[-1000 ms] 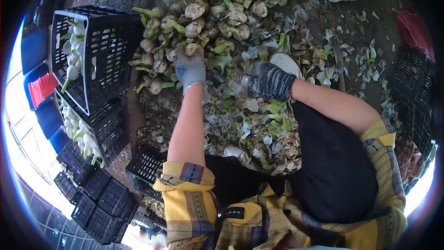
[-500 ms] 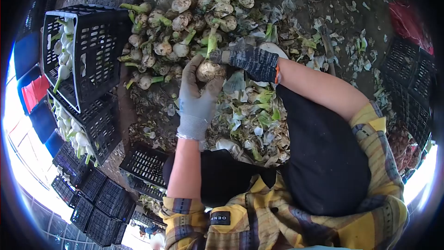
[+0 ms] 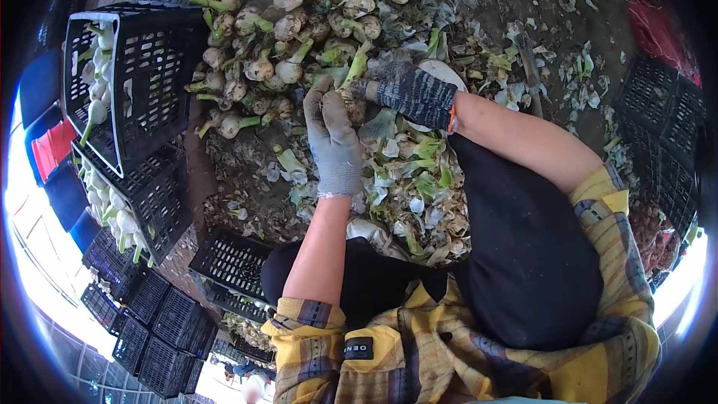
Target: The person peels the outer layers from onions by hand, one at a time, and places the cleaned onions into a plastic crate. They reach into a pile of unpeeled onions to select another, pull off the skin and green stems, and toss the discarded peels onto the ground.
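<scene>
Far left: black crate (image 3: 157, 67), its pale-edged mouth turned to the left of the view, with cleaned white bulbs (image 3: 97, 90) inside. Second crate (image 3: 157, 198) just nearer the wearer, also carrying white bulbs with green stubs.

Next, a heap of soil-stained bulbs (image 3: 258, 69) on the ground, most with cut green stems attached, lying at all angles.

Centre: left hand (image 3: 333, 131), in a pale grey glove, reaches forward, fingers and thumb wrapped round the body of one bulb (image 3: 354, 111). This bulb sits between the two hands, just right of the left fingers and against the right fingertips. Long axis runs away from the wearer, leaning a little to the right; stem (image 3: 359, 62) at the far end, round base towards the wearer. Both hands close in on it: left at the body, right at the neck. Skin looks tan-brown and dirty, stem light green and thick; much of the body is hidden by the gloves.

Right hand (image 3: 413, 93), dark flecked knit glove, comes across from the right, fingers bent in at the neck. Cannot tell whether they pinch the stem or hold something out of sight.

Beyond: pale round object (image 3: 446, 73) partly behind that glove; leaf scraps (image 3: 430, 179) below. Far right, red sack (image 3: 664, 37) beside dark crates (image 3: 662, 101).
</scene>
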### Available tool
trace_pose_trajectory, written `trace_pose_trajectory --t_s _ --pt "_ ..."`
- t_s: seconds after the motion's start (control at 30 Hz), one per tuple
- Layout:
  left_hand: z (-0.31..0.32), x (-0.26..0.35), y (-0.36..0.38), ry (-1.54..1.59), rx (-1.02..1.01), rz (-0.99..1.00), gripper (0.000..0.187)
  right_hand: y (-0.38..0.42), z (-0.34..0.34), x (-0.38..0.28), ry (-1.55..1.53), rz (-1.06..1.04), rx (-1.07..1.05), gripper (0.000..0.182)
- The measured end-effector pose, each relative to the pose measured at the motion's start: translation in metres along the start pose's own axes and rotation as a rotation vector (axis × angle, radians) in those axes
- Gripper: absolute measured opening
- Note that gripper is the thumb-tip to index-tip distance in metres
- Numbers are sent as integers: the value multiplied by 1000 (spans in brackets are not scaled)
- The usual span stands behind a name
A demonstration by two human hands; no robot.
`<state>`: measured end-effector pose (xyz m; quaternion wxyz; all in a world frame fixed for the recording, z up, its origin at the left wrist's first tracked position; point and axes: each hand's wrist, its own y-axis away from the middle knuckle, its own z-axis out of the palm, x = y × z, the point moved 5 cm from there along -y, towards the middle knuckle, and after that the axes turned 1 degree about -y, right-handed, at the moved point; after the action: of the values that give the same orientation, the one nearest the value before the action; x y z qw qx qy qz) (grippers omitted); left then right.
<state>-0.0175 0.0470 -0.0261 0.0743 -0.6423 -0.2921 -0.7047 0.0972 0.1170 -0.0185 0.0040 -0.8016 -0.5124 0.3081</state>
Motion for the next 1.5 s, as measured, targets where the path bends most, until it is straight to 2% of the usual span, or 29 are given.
trace_pose_trajectory --t_s 0.1,0.2,0.27,0.37,0.5,0.6,0.67,0.7,0.8,0.83,0.9,0.93,1.0,1.1,1.13,1.2,1.27,1.3,1.4,1.5 --pt "-1 1 0 -51 -11 -11 31 2 5 3 -108 -10 54 20" --pt "-3 -2 -2 -5 6 -78 35 -1 10 0 15 -34 62 17" --pt "-2 3 -4 -92 23 -80 38 1 12 2 -27 46 6 16" --pt "-10 -12 -8 110 16 -268 40 -1 16 3 -82 131 -91 16" --pt "-7 -7 -9 -203 -78 -86 53 3 26 10 -226 192 -129 16" --pt "-6 -12 -8 -407 -71 111 62 9 37 25 -363 490 -157 16" --pt "0 -2 -2 -578 -73 325 68 7 29 19 -182 343 -105 16" --pt "6 -3 0 -353 -39 267 65 4 23 15 -93 268 -77 16" --pt "-2 -10 -6 22 61 -316 60 1 18 12 -48 263 -190 16" --pt "5 -6 -2 240 19 -520 54 -1 17 14 -106 327 -245 17" --pt "5 -7 -2 381 -129 -556 55 -3 16 15 -225 458 -358 19" --pt "6 -9 -1 452 -205 -574 56 -2 17 16 -215 438 -291 18" --pt "0 -19 -4 242 -106 -462 53 2 23 17 -192 397 -157 17" --pt "-3 -29 -3 14 26 -295 50 9 29 25 -422 656 132 19" --pt "5 -15 -3 -46 67 -240 48 11 31 23 -350 599 143 19" --pt "10 -12 4 185 28 -470 44 13 34 21 -206 484 166 19" --pt "5 -22 1 378 -86 -630 44 1 17 17 -308 498 -127 17" --pt "9 -18 0 557 -215 -690 43 -2 13 15 -356 502 -274 17" --pt "13 -15 4 515 -67 -692 40 1 20 14 -132 371 -333 15" --pt "3 -16 -2 81 59 -445 37 3 19 12 -49 267 -164 13"
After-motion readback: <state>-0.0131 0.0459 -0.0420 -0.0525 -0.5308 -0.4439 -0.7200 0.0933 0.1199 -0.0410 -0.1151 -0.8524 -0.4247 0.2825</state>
